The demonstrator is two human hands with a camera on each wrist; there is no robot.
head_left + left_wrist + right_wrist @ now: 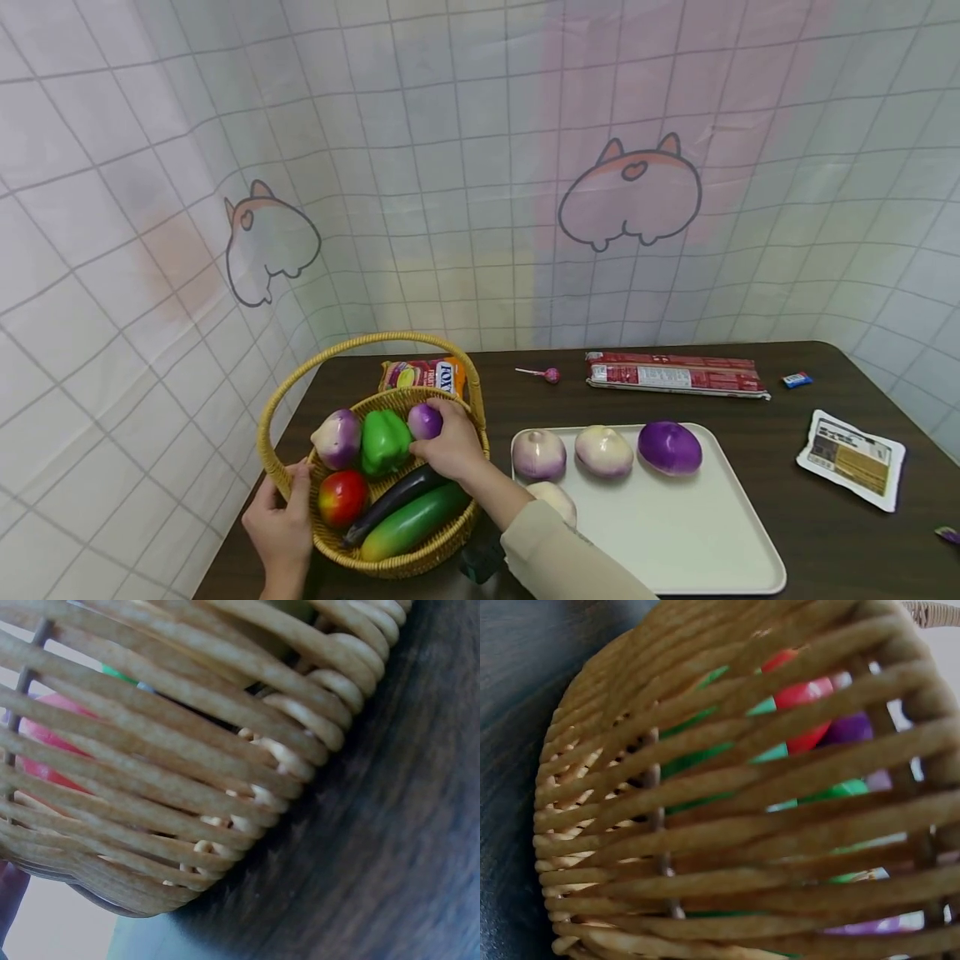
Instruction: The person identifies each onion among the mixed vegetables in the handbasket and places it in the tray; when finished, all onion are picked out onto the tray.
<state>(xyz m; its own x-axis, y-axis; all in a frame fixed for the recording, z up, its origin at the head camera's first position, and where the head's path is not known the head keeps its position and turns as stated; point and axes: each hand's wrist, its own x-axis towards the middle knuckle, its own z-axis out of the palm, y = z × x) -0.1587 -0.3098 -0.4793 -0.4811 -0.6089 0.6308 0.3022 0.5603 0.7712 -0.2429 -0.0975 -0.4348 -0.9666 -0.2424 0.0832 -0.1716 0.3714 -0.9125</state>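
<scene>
Dark table (772, 442); basket (405, 567) upright, handle (405, 336) arching side-to-side.

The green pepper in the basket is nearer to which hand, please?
Right: the right hand is immediately beside the green pepper, holding the purple vegetable. The left hand is farther off, at the left side of the basket.

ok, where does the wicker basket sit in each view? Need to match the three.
Head: left of centre, lower half; wicker basket seen whole from above, handle up.
Left wrist: basket wall, close up, from the upper left across the middle.
Right wrist: basket wall fills most of the frame.
Shared landmark: dark tabletop, on the right in left wrist, left edge in right wrist.
</scene>
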